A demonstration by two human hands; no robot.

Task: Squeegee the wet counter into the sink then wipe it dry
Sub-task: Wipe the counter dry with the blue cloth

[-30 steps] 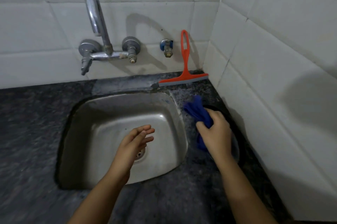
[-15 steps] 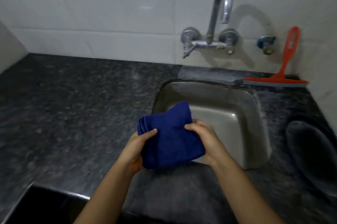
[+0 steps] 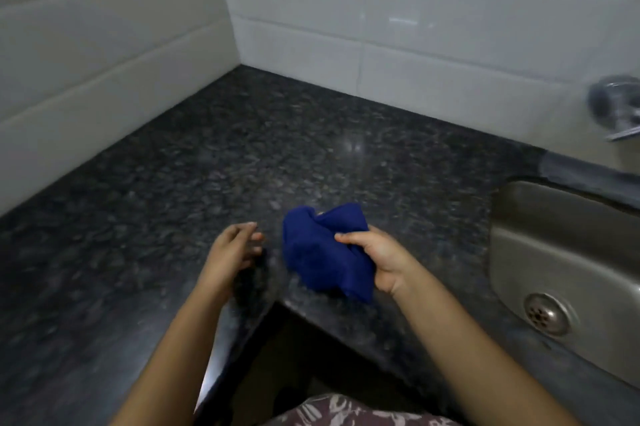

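My right hand (image 3: 381, 262) grips the crumpled blue cloth (image 3: 322, 252) over the dark granite counter (image 3: 277, 155), near its front corner. My left hand (image 3: 232, 252) hovers just beside it, fingers relaxed, holding nothing. The steel sink (image 3: 554, 235) lies far right, with its drain strainer (image 3: 545, 314) in the basin.

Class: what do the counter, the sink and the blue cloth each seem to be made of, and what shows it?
Counter: likely polished granite or similar stone; dark, grey-speckled, with a glare spot. Sink: probably stainless steel; grey metal with a dull sheen. Blue cloth: soft matt fabric, perhaps microfibre; it crumples into folds in the right hand.
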